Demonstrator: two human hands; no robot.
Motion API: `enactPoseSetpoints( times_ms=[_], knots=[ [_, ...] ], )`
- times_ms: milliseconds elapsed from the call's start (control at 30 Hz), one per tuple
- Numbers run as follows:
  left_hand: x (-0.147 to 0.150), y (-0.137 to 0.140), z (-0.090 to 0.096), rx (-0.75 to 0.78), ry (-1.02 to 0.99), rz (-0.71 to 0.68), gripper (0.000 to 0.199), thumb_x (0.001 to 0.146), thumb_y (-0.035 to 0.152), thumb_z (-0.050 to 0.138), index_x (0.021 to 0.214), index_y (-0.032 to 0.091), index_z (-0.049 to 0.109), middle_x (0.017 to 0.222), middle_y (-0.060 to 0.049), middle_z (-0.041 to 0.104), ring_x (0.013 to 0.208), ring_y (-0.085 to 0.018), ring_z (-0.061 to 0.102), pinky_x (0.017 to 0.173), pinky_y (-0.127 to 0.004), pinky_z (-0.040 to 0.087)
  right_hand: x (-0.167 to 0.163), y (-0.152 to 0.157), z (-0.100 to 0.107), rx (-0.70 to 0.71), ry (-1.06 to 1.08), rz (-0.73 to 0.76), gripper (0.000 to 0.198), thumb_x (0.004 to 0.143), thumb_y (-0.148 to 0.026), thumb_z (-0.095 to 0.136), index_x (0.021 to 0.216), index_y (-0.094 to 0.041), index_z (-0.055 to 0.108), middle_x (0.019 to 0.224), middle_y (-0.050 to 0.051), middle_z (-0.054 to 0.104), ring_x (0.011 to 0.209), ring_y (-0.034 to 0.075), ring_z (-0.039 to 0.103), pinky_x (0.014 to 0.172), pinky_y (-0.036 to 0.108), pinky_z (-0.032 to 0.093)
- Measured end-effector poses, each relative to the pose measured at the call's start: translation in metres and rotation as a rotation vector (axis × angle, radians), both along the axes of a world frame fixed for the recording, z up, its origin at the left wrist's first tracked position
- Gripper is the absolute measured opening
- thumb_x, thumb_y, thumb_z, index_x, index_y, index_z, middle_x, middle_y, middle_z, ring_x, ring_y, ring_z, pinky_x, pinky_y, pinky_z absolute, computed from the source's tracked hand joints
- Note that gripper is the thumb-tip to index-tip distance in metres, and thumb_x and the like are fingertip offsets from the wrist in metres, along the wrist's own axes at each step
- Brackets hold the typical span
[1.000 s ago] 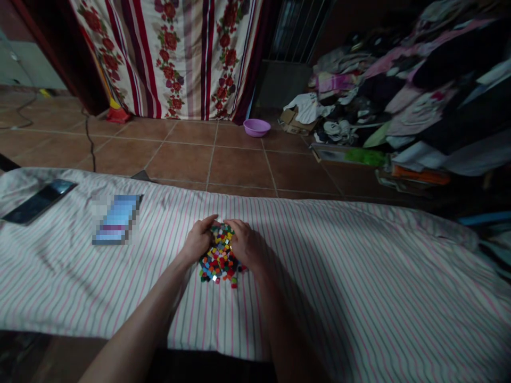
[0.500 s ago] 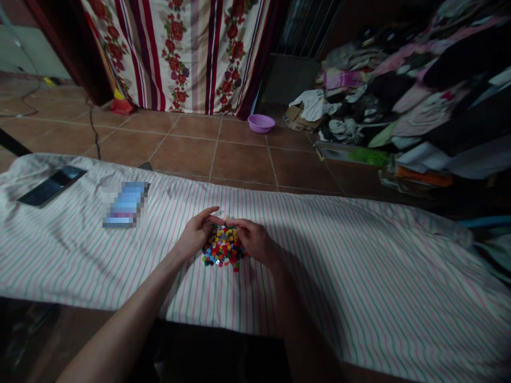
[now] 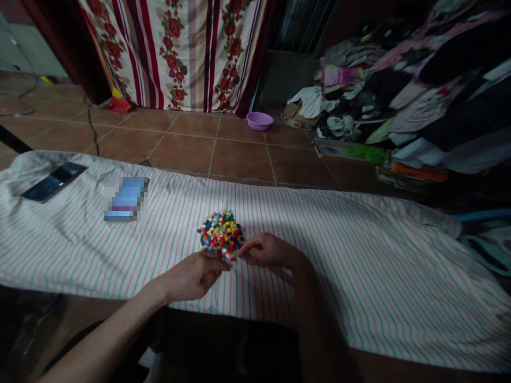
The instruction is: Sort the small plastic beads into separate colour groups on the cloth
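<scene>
A heap of small bricks (image 3: 219, 231) in many colours lies on the striped cloth (image 3: 339, 266). At the heap's near edge is my left hand (image 3: 199, 274), its fingers stretched out to the right and the thumb lower down. My right hand (image 3: 265, 250) rests at the heap's right side, fingers apart and slightly bent, pointing left. The fingertips of both hands come close together by a few bricks at the near right edge. I see no brick held in either hand.
On the cloth's left part lie a dark tablet-like device (image 3: 54, 182) and a phone-like device with a blurred screen (image 3: 126, 198). Beyond, on the tiled floor, are a purple basin (image 3: 259, 121), a red dustpan (image 3: 120, 103) and a large clothes pile (image 3: 383, 85).
Both hands have come back from the far side of the heap to its near and right sides. The heap's far part now shows, rounder and more gathered.
</scene>
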State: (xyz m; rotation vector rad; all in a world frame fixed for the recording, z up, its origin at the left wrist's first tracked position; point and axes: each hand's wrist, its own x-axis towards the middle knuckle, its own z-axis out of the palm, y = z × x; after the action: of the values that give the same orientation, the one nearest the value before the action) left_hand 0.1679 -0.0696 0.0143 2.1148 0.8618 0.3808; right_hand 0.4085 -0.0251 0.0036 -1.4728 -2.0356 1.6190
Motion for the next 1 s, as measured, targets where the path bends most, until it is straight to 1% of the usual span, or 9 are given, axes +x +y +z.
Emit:
enactPoseSetpoints(
  times_ms=[200,333,400,467,533,600,667,800,1000],
  knots=[
    [0.01,-0.002,-0.011,0.114,0.079,0.084,0.04,0.088,0.012,0.035,0.118,0.016,0.061,0.121,-0.008,0.064,0.116,-0.016,0.057,0.102,-0.032,0.046,-0.009,0.006,0.002,0.183,0.014,0.073,0.032,0.074,-0.013,0.046,0.088,-0.017,0.075,0.075,0.001,0.069,0.063,0.011,0.058,0.059,0.02,0.042],
    [0.012,-0.001,-0.004,0.174,0.005,0.134,0.04,0.089,0.013,0.034,0.119,0.016,0.06,0.126,-0.009,0.061,0.122,-0.016,0.052,0.105,-0.034,0.044,-0.011,0.008,0.006,0.251,0.085,-0.008,0.032,0.075,-0.014,0.044,0.09,-0.017,0.072,0.083,0.002,0.07,0.073,0.013,0.061,0.067,0.022,0.045],
    [0.015,-0.004,0.001,0.176,-0.022,0.123,0.04,0.088,0.012,0.034,0.118,0.016,0.061,0.124,-0.009,0.062,0.119,-0.016,0.055,0.103,-0.033,0.045,-0.009,0.008,0.009,0.232,0.139,-0.056,0.03,0.075,-0.014,0.044,0.091,-0.017,0.07,0.086,0.004,0.07,0.076,0.013,0.062,0.069,0.023,0.047],
    [0.022,-0.009,0.002,0.157,0.002,0.048,0.038,0.087,0.01,0.036,0.114,0.016,0.062,0.117,-0.009,0.065,0.112,-0.015,0.059,0.1,-0.031,0.048,-0.005,0.009,0.01,0.19,0.176,-0.094,0.028,0.075,-0.014,0.044,0.089,-0.016,0.068,0.086,0.005,0.07,0.077,0.013,0.063,0.068,0.023,0.048],
    [0.029,-0.014,-0.001,0.156,0.047,-0.032,0.036,0.087,0.01,0.038,0.111,0.014,0.064,0.112,-0.009,0.067,0.106,-0.016,0.062,0.097,-0.03,0.05,0.001,0.009,0.009,0.143,0.167,-0.126,0.026,0.075,-0.015,0.044,0.088,-0.016,0.066,0.082,0.005,0.069,0.074,0.013,0.062,0.064,0.022,0.048],
    [0.036,-0.017,-0.006,0.198,0.063,-0.035,0.035,0.088,0.01,0.037,0.108,0.012,0.065,0.11,-0.011,0.067,0.107,-0.018,0.061,0.097,-0.031,0.05,0.007,0.01,0.007,0.12,0.13,-0.157,0.025,0.075,-0.015,0.043,0.087,-0.016,0.065,0.079,0.004,0.068,0.069,0.013,0.061,0.06,0.021,0.046],
    [0.04,-0.018,-0.012,0.243,0.058,0.013,0.036,0.088,0.01,0.036,0.11,0.011,0.064,0.116,-0.014,0.065,0.113,-0.019,0.059,0.099,-0.032,0.049,0.012,0.011,0.003,0.121,0.106,-0.184,0.024,0.075,-0.016,0.043,0.086,-0.016,0.065,0.077,0.004,0.067,0.066,0.012,0.061,0.058,0.021,0.046],
    [0.042,-0.015,-0.018,0.291,0.041,0.166,0.039,0.089,0.012,0.035,0.121,0.012,0.058,0.131,-0.014,0.057,0.121,-0.019,0.054,0.102,-0.035,0.048,0.016,0.015,-0.005,0.186,0.126,-0.261,0.024,0.074,-0.017,0.042,0.083,-0.017,0.065,0.082,0.005,0.069,0.074,0.013,0.064,0.063,0.022,0.048],
    [0.029,-0.005,-0.014,0.359,0.006,0.363,0.037,0.089,0.017,0.036,0.12,0.016,0.056,0.117,-0.01,0.064,0.11,-0.017,0.06,0.096,-0.033,0.051,0.017,0.022,-0.013,0.315,0.066,-0.389,0.023,0.08,-0.021,0.043,0.087,-0.018,0.065,0.082,0.004,0.069,0.07,0.013,0.065,0.06,0.022,0.05]
  ],
)
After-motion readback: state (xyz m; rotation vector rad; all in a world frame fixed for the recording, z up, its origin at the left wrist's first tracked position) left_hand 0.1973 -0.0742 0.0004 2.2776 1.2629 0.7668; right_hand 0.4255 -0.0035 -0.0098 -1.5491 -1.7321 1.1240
